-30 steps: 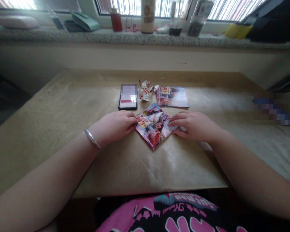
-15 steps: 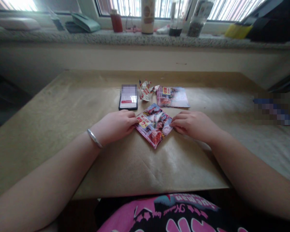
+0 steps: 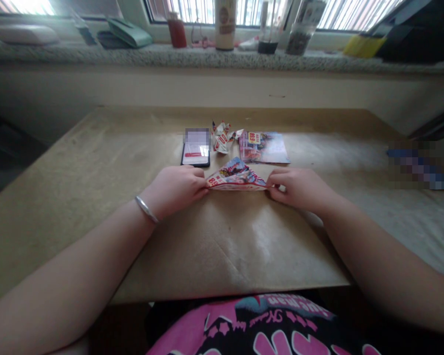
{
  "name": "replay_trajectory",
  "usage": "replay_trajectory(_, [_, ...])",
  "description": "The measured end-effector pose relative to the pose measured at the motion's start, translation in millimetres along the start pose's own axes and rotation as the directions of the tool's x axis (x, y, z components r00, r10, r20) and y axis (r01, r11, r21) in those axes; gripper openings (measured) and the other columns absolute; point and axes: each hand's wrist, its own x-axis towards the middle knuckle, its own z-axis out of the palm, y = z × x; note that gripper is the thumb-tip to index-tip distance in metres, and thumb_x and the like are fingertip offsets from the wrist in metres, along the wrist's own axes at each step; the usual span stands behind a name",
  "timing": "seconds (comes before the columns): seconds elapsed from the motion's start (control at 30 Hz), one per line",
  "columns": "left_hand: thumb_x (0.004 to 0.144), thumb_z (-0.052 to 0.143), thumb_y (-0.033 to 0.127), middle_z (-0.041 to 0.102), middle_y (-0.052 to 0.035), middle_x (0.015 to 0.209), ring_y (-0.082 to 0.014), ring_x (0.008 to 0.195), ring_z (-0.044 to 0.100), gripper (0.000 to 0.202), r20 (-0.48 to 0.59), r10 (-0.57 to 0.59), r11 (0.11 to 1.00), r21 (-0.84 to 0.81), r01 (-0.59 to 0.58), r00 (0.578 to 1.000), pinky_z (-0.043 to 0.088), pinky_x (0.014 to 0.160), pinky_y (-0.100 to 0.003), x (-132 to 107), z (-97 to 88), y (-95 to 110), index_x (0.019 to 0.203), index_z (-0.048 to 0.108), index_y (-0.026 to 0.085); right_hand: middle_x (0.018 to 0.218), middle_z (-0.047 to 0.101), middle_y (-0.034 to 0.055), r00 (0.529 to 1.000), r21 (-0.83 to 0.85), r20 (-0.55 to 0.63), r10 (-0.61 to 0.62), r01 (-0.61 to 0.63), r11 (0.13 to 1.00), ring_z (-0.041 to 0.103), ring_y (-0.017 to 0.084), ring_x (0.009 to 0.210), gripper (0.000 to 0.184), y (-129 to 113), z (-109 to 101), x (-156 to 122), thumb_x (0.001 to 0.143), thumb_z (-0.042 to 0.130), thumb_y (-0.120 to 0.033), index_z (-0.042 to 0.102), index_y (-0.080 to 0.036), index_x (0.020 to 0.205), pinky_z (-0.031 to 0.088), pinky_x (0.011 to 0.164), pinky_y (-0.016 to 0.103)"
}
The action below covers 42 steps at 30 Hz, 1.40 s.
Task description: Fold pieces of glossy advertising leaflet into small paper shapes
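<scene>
A colourful printed paper square [image 3: 234, 179] lies folded into a triangle on the brown paper-covered table [image 3: 96, 162], its long fold edge facing me. My left hand [image 3: 174, 189], with a silver bangle on the wrist, pinches the triangle's left corner. My right hand [image 3: 299, 188] pinches its right corner. Both hands rest on the table with fingers closed on the paper.
Behind the folded paper lie a phone [image 3: 196, 154], a crumpled paper scrap [image 3: 222, 136] and a flat printed sheet [image 3: 263, 147]. A stone windowsill [image 3: 207, 58] at the back holds bottles, jars and a green wallet. A blurred blue object [image 3: 422, 165] sits at the right.
The paper lay as an open diamond a second ago. Its near corner has been folded away from me onto the far corner, making a triangle, with both hands still at the side corners.
</scene>
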Motion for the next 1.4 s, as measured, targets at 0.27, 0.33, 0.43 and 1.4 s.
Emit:
replay_trajectory(0.27, [0.091,0.045,0.036,0.068,-0.0053,0.082,-0.0169,0.076,0.06,0.032,-0.102,-0.158,0.977,-0.161,0.14,0.982,0.043,0.066,-0.027,9,11.2,-1,0.08,0.068,0.018,0.073,0.066,0.0042,0.982,0.154,0.072,0.177,-0.186,0.97,0.056,0.016,0.065,0.025,-2,8,9,0.087,0.047,-0.033,0.058,-0.021,0.068,0.035,0.055,0.027])
replay_trajectory(0.33, [0.092,0.045,0.04,0.067,-0.0056,0.079,-0.0169,0.073,0.058,0.035,-0.133,-0.199,0.963,-0.21,0.169,0.971,0.042,0.064,-0.028,11,15.7,1,0.077,0.067,0.017,0.071,0.065,0.0038,0.968,0.185,0.07,0.243,-0.252,0.95,0.055,0.016,0.063,0.032,-5,10,11,0.09,0.046,-0.041,0.058,-0.021,0.067,0.033,0.053,0.027])
replay_trajectory(0.43, [0.09,0.048,0.047,0.064,-0.0047,0.071,-0.0163,0.067,0.055,0.038,-0.148,-0.25,0.945,-0.251,0.208,0.957,0.037,0.058,-0.027,16,20.7,5,0.07,0.062,0.018,0.069,0.065,0.0046,0.939,0.146,0.043,0.342,-0.344,0.927,0.052,0.015,0.058,0.04,-13,13,14,0.087,0.05,-0.054,0.056,-0.021,0.063,0.029,0.048,0.027])
replay_trajectory(1.4, [0.081,0.055,0.03,0.062,-0.0025,0.08,-0.0134,0.071,0.055,0.019,-0.072,-0.242,0.822,-0.546,0.164,0.968,0.041,0.064,-0.024,8,20.1,-11,0.084,0.067,0.016,0.06,0.056,-0.0013,0.946,0.641,0.175,0.274,-0.321,0.697,0.046,0.012,0.054,0.025,18,17,7,0.071,0.065,-0.046,0.059,-0.021,0.069,0.034,0.05,0.026])
